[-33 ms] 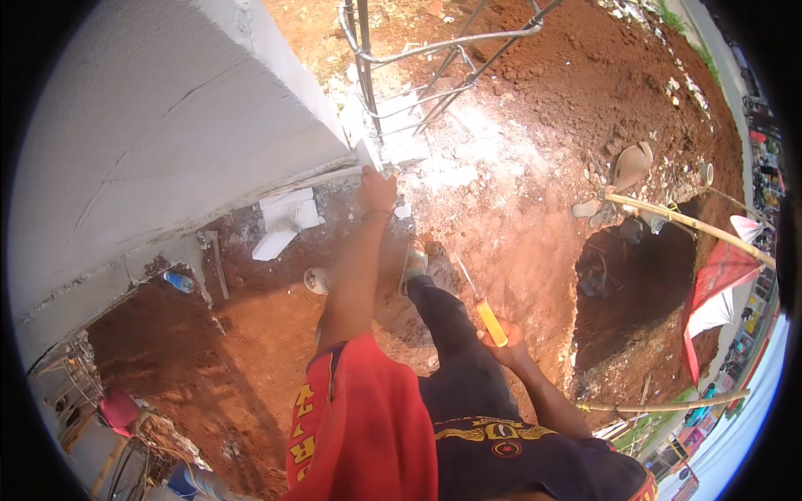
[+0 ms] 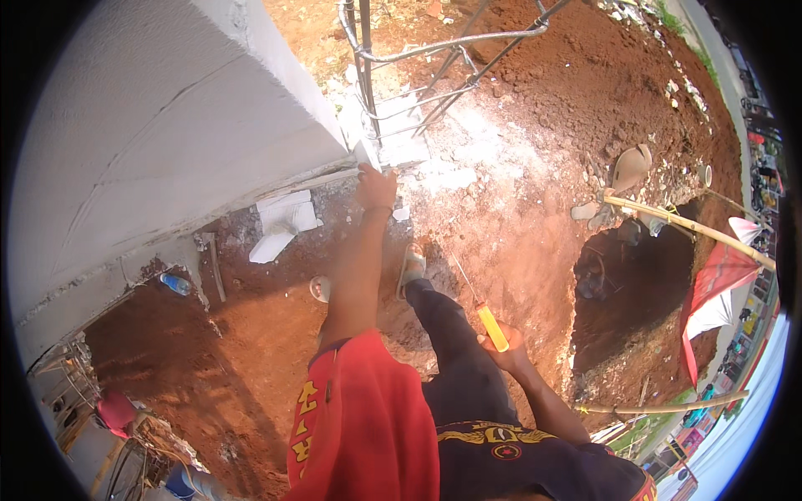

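Observation:
My left hand [image 2: 378,189] reaches forward to the foot of the grey wall [image 2: 167,125], its fingers bent against the lower end of a narrow pale strip [image 2: 365,154] at the wall's corner. Glare and the hand itself hide what exactly is between those fingers. Low on my right side, my right hand [image 2: 508,349] grips a screwdriver by its yellow handle [image 2: 493,329]. The thin metal shaft [image 2: 465,278] points up and away over the red soil, touching nothing.
A steel rebar cage [image 2: 418,83] rises just beyond the wall corner. Broken white pieces [image 2: 282,224] lie along the wall's foot, left of my arm. To the right is a deep pit [image 2: 635,288], with a bamboo pole [image 2: 685,224] and red-white cloth [image 2: 710,292] beside it.

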Tool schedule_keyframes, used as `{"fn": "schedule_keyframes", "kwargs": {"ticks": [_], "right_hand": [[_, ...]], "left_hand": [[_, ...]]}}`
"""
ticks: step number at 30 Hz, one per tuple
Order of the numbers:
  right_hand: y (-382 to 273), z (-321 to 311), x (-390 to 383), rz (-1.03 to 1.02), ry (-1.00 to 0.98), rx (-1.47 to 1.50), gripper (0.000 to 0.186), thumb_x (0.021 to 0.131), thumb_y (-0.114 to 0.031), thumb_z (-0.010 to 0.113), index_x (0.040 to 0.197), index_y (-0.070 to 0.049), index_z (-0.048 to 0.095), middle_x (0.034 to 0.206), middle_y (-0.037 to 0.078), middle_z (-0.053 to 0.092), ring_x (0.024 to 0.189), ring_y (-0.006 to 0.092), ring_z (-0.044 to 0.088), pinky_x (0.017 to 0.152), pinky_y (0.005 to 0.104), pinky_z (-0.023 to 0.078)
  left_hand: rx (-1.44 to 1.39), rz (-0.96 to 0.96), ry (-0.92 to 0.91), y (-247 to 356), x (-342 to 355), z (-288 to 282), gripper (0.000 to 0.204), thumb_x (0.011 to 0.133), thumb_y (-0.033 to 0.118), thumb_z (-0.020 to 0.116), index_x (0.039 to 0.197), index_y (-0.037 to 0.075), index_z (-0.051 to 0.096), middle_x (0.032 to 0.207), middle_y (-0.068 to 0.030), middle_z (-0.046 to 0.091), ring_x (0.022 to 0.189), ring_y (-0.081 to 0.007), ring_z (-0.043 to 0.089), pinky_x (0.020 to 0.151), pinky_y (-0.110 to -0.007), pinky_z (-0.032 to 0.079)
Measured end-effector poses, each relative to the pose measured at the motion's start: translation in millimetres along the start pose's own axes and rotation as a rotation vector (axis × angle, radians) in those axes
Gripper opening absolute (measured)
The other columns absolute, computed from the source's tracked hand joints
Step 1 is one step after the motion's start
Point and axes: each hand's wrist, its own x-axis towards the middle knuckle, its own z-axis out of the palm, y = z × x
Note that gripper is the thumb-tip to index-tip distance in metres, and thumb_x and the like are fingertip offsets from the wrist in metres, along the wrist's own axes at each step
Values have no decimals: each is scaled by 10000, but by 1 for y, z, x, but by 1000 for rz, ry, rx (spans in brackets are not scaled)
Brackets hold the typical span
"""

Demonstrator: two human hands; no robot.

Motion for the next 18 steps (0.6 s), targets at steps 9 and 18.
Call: {"fn": "schedule_keyframes", "kwargs": {"ticks": [9, 18], "right_hand": [[9, 16, 9, 42, -16, -59, 224, 819, -212, 730, 892, -20, 639, 681, 114, 596, 596, 238, 593, 598, 367, 483], [-2, 9, 0, 136, 120, 119, 226, 832, -200, 709, 776, -25, 578, 645, 75, 542, 584, 163, 525, 578, 337, 450]], "left_hand": [[-182, -211, -152, -2, 7, 51, 372, 881, 312, 537, 935, -48, 616, 870, -246, 696, 838, -431, 685, 767, -500, 550], [56, -188, -487, -86, -107, 7, 440, 857, 416, 600, 1012, 13, 688, 1014, -235, 692, 963, -404, 673, 834, -503, 545]]}}
